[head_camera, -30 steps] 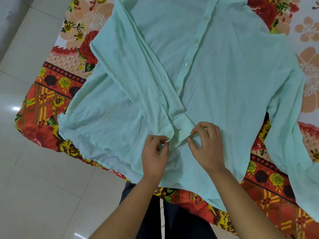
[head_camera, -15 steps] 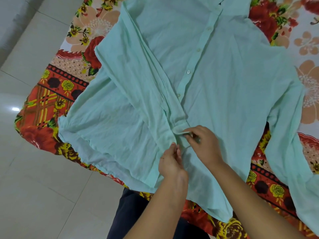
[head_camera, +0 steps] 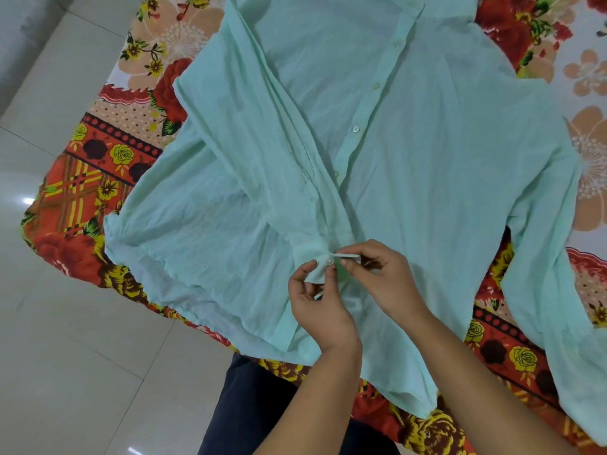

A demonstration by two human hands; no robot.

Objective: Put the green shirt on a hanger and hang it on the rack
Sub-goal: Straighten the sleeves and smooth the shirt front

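The green shirt (head_camera: 410, 152) lies spread front-up on a bed, its button placket running down the middle. One sleeve is folded across the front, and its cuff (head_camera: 310, 252) ends near the hem. My left hand (head_camera: 317, 303) pinches one flap of that cuff, where a small white button shows. My right hand (head_camera: 377, 274) pinches the other flap of the cuff just beside it. The other sleeve (head_camera: 545, 290) trails off the bed's near edge at the right. No hanger or rack is in view.
The shirt rests on a floral red, orange and yellow bedsheet (head_camera: 95, 178). Pale glossy floor tiles (head_camera: 65, 356) lie to the left and below. My dark trousers (head_camera: 253, 405) show against the bed's near edge.
My left hand has come back up and taken the cuff flap with the button, while my right hand keeps its pinch on the other flap. The view has shifted slightly.
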